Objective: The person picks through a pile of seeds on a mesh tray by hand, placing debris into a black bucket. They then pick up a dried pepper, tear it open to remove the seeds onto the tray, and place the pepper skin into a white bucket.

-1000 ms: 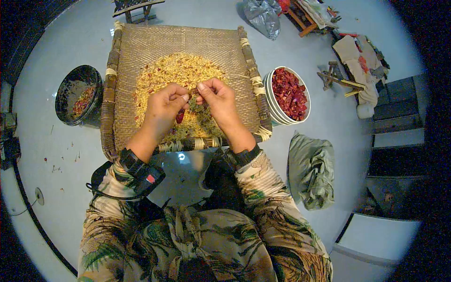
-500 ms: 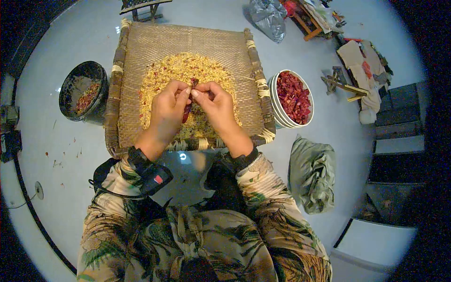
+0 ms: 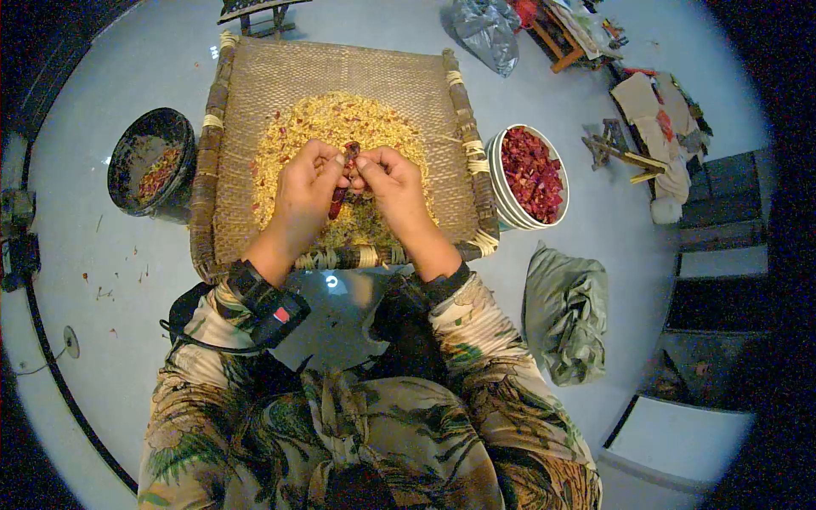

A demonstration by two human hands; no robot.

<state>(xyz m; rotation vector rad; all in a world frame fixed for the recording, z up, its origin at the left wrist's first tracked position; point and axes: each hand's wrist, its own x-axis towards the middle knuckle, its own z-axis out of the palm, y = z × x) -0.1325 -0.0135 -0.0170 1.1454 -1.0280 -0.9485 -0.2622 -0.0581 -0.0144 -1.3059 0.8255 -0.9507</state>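
We are holding a dried red chili between both hands, above the middle of a woven tray. Our left hand is pinching the pod with thumb and fingertips, its grip closed tight on it. Our right hand is closing on the upper end in the same way. The two hands are touching each other at the fingertips. Under them a heap of yellow seeds, mixed with some red bits, is lying on the tray. A white bowl full of red chili pieces is standing just beside the tray's right edge. A black bucket with a few red pieces inside is standing near the left edge. A grey bag is lying on the floor near our right elbow.
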